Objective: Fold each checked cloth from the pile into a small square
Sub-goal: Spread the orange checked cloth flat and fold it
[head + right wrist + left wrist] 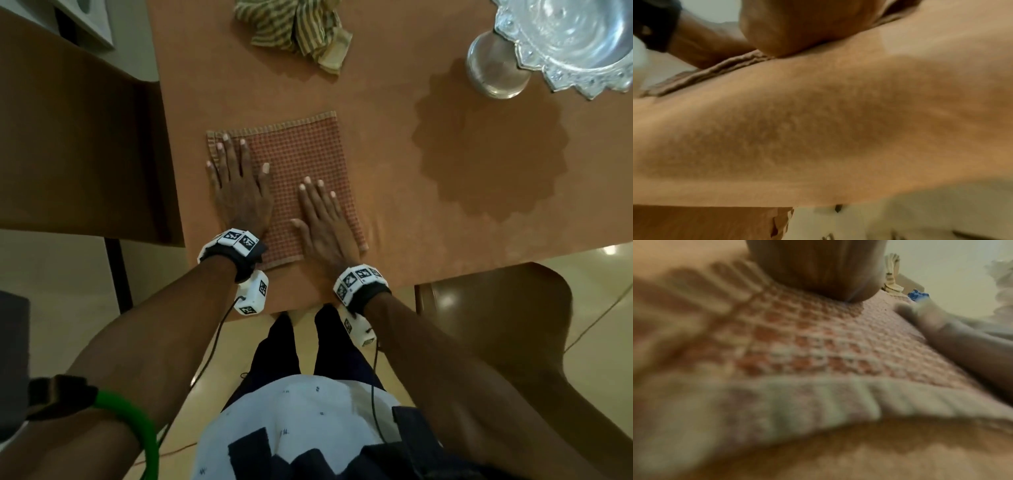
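Both the left hand (239,192) and the right hand (323,222) lay flat, fingers straight, on the checked cloth (301,161) at centre frame; firm outward smoothing was judged necessary before the next fold.

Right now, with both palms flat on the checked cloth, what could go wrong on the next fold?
1. The orange checked cloth lies close to the table's near edge; dragging it nearer could slide it off.
2. The left hand and right hand only press flat, so lifting one may let the layers shift.
3. The crumpled striped cloth sits beside the glass bowl; a hasty reach might knock the bowl.
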The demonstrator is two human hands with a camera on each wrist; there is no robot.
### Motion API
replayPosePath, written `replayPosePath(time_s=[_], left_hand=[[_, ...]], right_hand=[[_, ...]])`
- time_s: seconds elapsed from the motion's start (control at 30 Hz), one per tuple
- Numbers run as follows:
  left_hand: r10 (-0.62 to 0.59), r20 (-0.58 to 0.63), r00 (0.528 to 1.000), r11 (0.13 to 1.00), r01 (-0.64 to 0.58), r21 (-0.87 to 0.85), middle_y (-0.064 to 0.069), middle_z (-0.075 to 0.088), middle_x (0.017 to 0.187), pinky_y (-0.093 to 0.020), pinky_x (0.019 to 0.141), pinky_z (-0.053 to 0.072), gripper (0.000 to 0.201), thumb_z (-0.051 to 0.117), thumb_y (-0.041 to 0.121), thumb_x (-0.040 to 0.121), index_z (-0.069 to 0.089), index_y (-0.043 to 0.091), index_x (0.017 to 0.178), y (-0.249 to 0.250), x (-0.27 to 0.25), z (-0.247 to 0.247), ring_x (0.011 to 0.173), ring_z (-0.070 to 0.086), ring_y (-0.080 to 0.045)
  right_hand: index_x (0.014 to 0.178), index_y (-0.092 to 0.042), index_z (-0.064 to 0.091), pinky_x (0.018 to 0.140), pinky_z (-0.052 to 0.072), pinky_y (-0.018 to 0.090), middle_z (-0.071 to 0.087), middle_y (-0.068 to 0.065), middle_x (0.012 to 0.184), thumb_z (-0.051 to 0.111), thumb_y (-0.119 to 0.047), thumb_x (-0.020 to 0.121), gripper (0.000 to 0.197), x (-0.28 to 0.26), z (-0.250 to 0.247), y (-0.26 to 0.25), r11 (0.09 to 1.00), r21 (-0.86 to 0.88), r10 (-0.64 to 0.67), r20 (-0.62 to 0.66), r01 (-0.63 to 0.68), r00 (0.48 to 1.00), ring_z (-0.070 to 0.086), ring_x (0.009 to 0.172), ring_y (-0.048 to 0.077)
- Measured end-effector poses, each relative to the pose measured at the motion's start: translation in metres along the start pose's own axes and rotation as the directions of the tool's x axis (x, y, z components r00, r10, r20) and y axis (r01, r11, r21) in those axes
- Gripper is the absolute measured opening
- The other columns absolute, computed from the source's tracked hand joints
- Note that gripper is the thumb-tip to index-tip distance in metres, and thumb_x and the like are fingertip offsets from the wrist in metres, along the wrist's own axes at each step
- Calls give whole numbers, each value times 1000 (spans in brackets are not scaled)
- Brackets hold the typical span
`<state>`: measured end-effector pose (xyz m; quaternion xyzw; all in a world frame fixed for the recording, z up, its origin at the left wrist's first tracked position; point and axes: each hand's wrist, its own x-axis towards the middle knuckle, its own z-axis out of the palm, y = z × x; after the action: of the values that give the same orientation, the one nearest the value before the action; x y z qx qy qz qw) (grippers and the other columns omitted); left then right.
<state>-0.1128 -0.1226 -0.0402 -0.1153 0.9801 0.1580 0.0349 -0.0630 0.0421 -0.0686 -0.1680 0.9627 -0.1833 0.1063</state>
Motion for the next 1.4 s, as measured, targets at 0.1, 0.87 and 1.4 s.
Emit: replayPosePath(time_s=[0.1, 0.87, 1.4], left_hand=[[-8, -20, 1000, 1000, 8, -17, -10, 16, 165, -49, 123, 10, 71, 7, 55, 103, 22, 11, 157, -5, -2, 8, 153, 12, -24], [-484, 302, 821, 524, 549, -651, -1, 71, 102, -35, 84, 56, 38, 79, 36, 80, 65, 8, 102, -38, -32, -30, 93, 67, -19], [-175, -80, 981, 823, 102, -558, -7, 75, 98, -10, 75, 52, 34, 86, 14, 71, 74, 5, 102, -33, -16, -96, 86, 70, -13]], right_hand=[[158, -13, 9, 125, -3, 37, 3, 4, 166, 23, -45, 106, 63, -34, -11, 28, 994, -61, 91, -52, -94, 995, -6, 152, 16], [91, -10, 60, 82, 50, 33, 67, 10, 101, 76, -31, 83, 27, 48, -99, 40, 512, 646, 643, 149, -566, 751, 62, 100, 29], [91, -21, 76, 69, 55, 27, 74, -6, 82, 77, -18, 65, 26, 62, -149, 30, 864, 424, 387, -217, -271, 896, 68, 78, 12]])
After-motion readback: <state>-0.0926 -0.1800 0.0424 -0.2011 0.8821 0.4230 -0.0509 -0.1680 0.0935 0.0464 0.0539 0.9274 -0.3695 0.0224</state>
